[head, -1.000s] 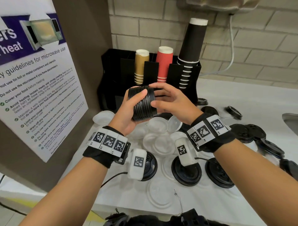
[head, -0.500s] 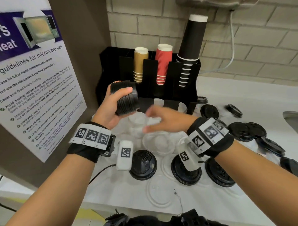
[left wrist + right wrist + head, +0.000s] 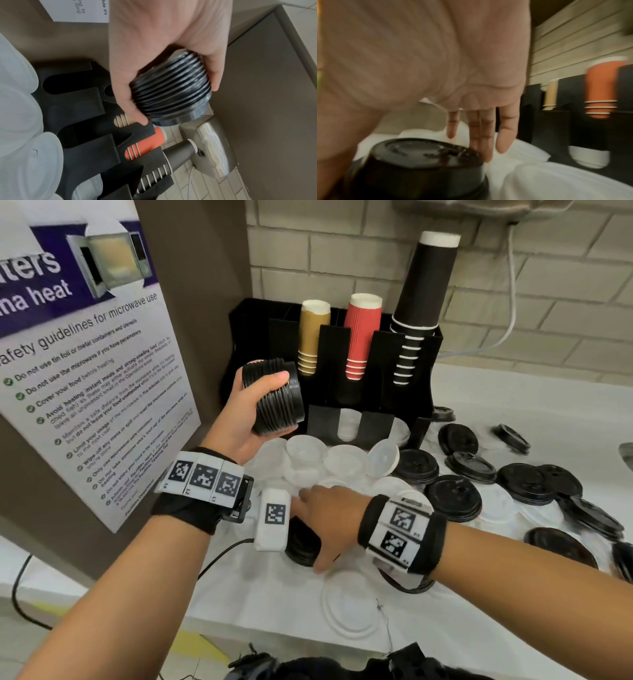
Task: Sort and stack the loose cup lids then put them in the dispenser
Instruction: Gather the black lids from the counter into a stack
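My left hand (image 3: 239, 419) grips a sideways stack of black lids (image 3: 275, 398), held in the air just left of the black dispenser (image 3: 346, 361). In the left wrist view, thumb and fingers wrap that stack of black lids (image 3: 171, 92) above the dispenser (image 3: 77, 102). My right hand (image 3: 329, 515) is low over the counter, spread across a loose black lid (image 3: 301, 542). In the blurred right wrist view its fingers (image 3: 488, 135) are straight and reach the far edge of the black lid (image 3: 423, 152).
Gold (image 3: 313, 337), red (image 3: 363, 333) and black cups (image 3: 424, 296) stand in the dispenser. Clear lids (image 3: 342, 460) lie before it, several black lids (image 3: 452, 498) to the right. A flat clear lid (image 3: 349, 607) lies by the front edge. A poster panel (image 3: 85, 371) walls the left.
My right hand has let go of the stack and dropped toward me onto a loose black lid. My left hand has carried the stack to the left.
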Available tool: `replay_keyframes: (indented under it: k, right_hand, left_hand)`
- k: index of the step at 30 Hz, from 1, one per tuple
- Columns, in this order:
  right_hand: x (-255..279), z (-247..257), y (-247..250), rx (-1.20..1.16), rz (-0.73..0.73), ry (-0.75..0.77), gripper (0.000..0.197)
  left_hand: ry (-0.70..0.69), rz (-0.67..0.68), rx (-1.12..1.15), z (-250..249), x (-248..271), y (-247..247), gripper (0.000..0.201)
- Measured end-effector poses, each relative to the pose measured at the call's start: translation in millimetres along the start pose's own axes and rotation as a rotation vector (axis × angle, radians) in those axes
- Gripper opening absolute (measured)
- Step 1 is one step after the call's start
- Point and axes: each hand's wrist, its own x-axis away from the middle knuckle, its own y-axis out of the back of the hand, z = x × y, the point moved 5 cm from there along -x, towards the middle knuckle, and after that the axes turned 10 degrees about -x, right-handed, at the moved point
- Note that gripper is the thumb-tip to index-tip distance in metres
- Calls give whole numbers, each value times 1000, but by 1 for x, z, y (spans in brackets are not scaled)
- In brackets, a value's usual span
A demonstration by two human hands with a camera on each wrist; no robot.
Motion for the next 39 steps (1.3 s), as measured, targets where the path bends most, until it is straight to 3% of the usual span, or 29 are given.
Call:
replay_keyframes:
  k: [4,9,12,15,18,31,35,39]
  right_hand:
    - [15,-36,40,-362,-118,16,75]
    - [50,-94,80,-934,-468,-9,61]
    - [67,-103,89,-1196,-637,76,60]
    - [73,-97,91,-1154,-655,147,65]
    - [75,-100,88,-1085,-674,130,67]
    - [79,-103,80,-1065,-838,145,75]
    - [79,-105,75,-1073,-813,94,78]
    - [89,-111,78,-1013,-835,17,74]
  left_hand:
    - [17,2,23,3,-1,1,75]
    - [66,46,15,11,3,-18,77]
    - [88,108,-1,24,9,-38,70]
    - [104,184,-36,36,14,-57,62]
    - [115,231,-38,41,15,-69,67]
    - [132,208,98,46,12,-91,70]
    - [187,269,167,54,14,-99,68]
    - [204,362,79,57,15,-104,76]
